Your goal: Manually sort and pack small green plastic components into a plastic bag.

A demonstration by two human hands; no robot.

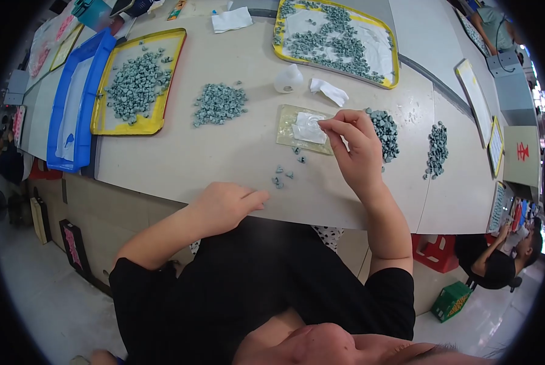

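My right hand [356,149] is above a yellowish flat slab [286,129], with thumb and forefinger pinched at the edge of the white tissue [307,126] lying on it. Whatever sits in that pinch is too small to tell. By the table's near edge rests my left hand [227,205], its fingers curled together; anything inside them is hidden. A few small grey-green pieces [278,181] are scattered between the left hand and the slab. Just right of my right hand, a pile of darker green pieces [385,135] is partly covered by it.
Another pile [219,104] lies left of centre, and a narrow one [437,149] at right. Yellow-rimmed trays [163,125] of pieces stand left and at the far side. A white bottle [289,80], crumpled tissue [329,92] and blue bin [58,134] are around. A person [497,258] sits at right.
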